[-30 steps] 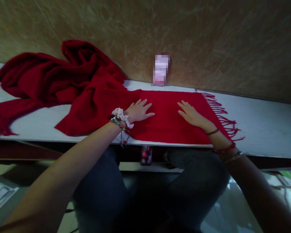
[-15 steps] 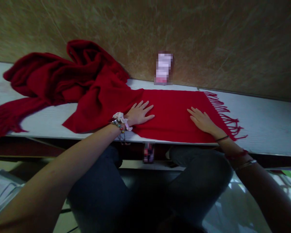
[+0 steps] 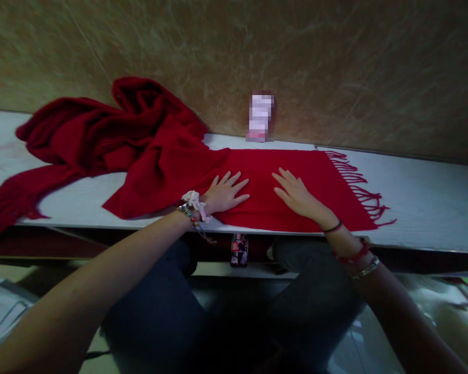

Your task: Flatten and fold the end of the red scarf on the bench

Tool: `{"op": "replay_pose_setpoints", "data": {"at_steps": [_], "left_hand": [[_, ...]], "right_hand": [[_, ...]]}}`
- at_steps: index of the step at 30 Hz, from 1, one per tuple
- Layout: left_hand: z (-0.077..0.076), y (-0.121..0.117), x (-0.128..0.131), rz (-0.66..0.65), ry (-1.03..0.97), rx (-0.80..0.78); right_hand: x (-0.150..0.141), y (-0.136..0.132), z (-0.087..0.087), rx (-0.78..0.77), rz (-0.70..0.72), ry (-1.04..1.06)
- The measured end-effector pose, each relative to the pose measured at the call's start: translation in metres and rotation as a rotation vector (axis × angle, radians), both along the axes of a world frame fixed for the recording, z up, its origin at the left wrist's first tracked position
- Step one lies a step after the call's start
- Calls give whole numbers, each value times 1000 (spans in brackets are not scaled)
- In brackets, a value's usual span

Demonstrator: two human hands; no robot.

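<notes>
A long red scarf [image 3: 320, 179] with a fringed end [image 3: 361, 187] lies on a white shelf-like table [image 3: 425, 208]. Its right part is spread flat; its left part is bunched in a heap [image 3: 113, 130] against the wall. My left hand [image 3: 224, 192] lies flat on the flat part, fingers spread, open. My right hand [image 3: 294, 195] also rests flat on the scarf a short way to the right, fingers stretched out. Neither hand holds anything.
A small pixelated object [image 3: 260, 117] stands against the brown marbled wall [image 3: 335, 67] behind the scarf. A small dark item [image 3: 239, 250] sits under the table edge between my knees. A pale surface shows at the lower left.
My right hand slid right toward the fringe, then back left to near the scarf's middle. My left hand stayed in place on the scarf.
</notes>
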State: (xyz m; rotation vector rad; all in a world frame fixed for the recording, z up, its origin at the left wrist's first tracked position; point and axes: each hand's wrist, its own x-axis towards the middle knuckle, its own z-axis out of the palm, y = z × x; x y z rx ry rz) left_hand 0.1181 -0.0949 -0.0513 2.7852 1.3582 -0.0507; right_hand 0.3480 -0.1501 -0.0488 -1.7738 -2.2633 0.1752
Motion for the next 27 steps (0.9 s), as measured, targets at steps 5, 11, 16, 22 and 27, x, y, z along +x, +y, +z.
{"op": "replay_pose_setpoints", "data": {"at_steps": [5,11,16,22,27], "left_hand": [[-3,17,-5,22,-16,-18],[-1,21,-1,35,-21,-31],[-2,19,-3,21,-14,-27],[-4,18,-4,17,-22,-24],[-4,15,-3,10,-48,49]], "right_hand": [[-24,3,-8,-89,49,-144],[-6,4,-9,-107,19,-181],[16,3,-11,-97,-20,-177],[66,-1,-20,-55,-163,-157],[105,-3,-21,-25,-299,-154]]}}
